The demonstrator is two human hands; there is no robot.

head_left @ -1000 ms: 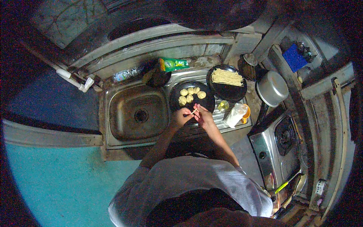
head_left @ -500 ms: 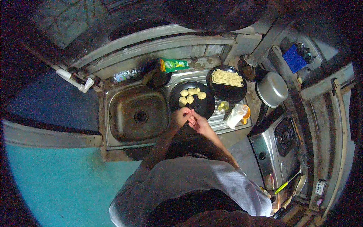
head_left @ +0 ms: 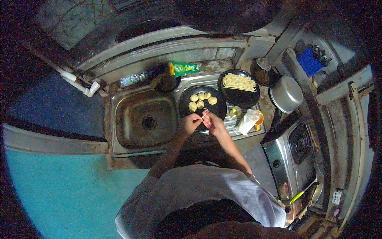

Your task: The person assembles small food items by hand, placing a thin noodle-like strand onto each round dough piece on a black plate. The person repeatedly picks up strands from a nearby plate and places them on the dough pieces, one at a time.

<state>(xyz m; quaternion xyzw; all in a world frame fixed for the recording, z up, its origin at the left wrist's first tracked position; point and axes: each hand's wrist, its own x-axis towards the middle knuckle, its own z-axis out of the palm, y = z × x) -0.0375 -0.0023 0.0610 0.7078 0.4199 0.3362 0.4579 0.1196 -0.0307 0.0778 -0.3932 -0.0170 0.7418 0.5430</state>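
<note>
Over the near part of a round black plate point(head_left: 213, 91), my left hand point(head_left: 191, 122) and my right hand point(head_left: 213, 122) meet with fingertips pinched on a thin pale dough strand point(head_left: 203, 116). My right hand is slightly farther forward than my left. Several round dough balls point(head_left: 200, 104) sit on the far half of the plate. Beyond it to the right, a second black plate point(head_left: 238, 101) carries a row of long pale dough strands point(head_left: 239, 82). A small cup of yellowish liquid point(head_left: 235, 112) stands to the right of my right hand.
A steel sink point(head_left: 131, 141) lies left. Rightward are a white plastic bag point(head_left: 248, 122), an orange mug point(head_left: 260, 118), a metal pot point(head_left: 286, 95) and a stove point(head_left: 284, 157). Behind stand a green packet point(head_left: 186, 68), a dark pot point(head_left: 167, 83) and a plastic bottle point(head_left: 134, 79).
My hands were pressed together; now they are slightly apart, with the pale dough strand showing between them. My right hand has shifted forward and right.
</note>
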